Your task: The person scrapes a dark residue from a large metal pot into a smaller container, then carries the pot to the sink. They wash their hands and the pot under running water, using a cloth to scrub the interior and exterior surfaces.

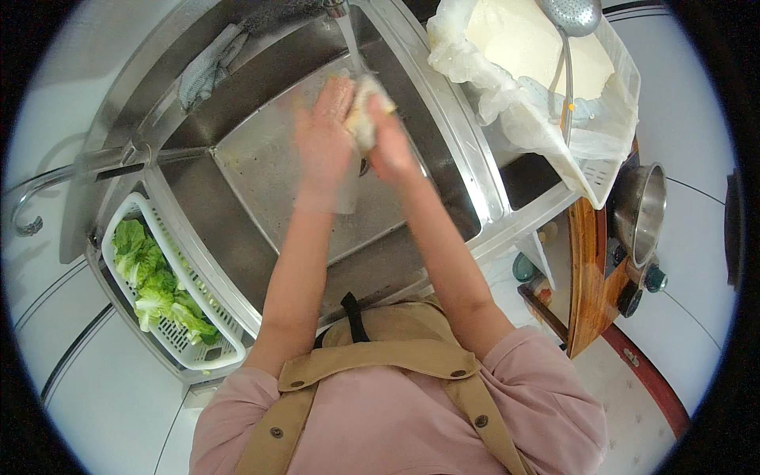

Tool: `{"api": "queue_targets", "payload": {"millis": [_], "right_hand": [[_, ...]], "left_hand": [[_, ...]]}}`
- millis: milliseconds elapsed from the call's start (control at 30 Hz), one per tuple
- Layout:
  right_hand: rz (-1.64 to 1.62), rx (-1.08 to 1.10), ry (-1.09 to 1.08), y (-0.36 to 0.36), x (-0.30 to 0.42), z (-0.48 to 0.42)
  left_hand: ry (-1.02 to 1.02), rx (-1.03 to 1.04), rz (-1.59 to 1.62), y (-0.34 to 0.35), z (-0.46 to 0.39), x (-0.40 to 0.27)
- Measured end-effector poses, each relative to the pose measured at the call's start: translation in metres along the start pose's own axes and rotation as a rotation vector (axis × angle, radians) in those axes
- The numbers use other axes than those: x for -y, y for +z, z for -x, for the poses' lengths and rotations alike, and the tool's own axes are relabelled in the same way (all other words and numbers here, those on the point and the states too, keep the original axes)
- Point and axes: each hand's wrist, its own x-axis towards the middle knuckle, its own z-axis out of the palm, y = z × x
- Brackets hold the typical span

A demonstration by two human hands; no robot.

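Water [349,41] runs from the faucet [336,7] into a stainless steel sink [255,160]. Under the stream, a crumpled whitish cloth [363,113] with yellowish patches is between my two hands. My right hand [389,142] grips it from the right, the thumb lying over it. My left hand [326,127] is against its left side with the fingers stretched out. Motion blurs that hand, so whether it grips the cloth is unclear. A sink drain [363,166] shows partly below the cloth.
Left of the basin stands a white plastic basket [169,252] of leafy greens [157,279]. A grey cloth [211,68] hangs on the back rim. At right, a lined white crate [594,172] holds a pale slab [516,41] and a perforated ladle [568,65]. Beyond are a wooden board [585,267] and metal bowl [647,214].
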Motion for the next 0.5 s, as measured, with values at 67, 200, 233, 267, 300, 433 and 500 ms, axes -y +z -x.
{"api": "queue_targets", "payload": {"millis": [67, 200, 233, 267, 300, 433, 500], "right_hand": [[0.341, -0.077, -0.097, -0.001, -0.019, -0.004], [-0.131, 0.143, 0.186, -0.013, 0.011, -0.042], [-0.096, 0.099, 0.137, -0.008, 0.013, -0.037], [-0.061, 0.056, 0.087, -0.003, 0.011, -0.025], [-0.024, 0.02, 0.036, 0.004, 0.012, -0.015], [-0.153, 0.064, 0.007, 0.0, 0.019, 0.004], [-0.129, 0.048, 0.015, -0.008, 0.007, -0.01]], "left_hand": [[-0.108, 0.022, -1.098, 0.026, 0.01, -0.042], [0.04, 0.096, -0.638, 0.012, 0.007, 0.014], [0.08, 0.104, -0.52, 0.012, 0.004, 0.021], [0.107, 0.114, -0.397, 0.008, 0.001, 0.028], [0.138, 0.121, -0.273, 0.007, -0.001, 0.03], [0.095, 0.135, -0.277, 0.006, 0.005, 0.025], [-0.01, 0.126, 0.0, 0.011, 0.007, 0.019]]}}
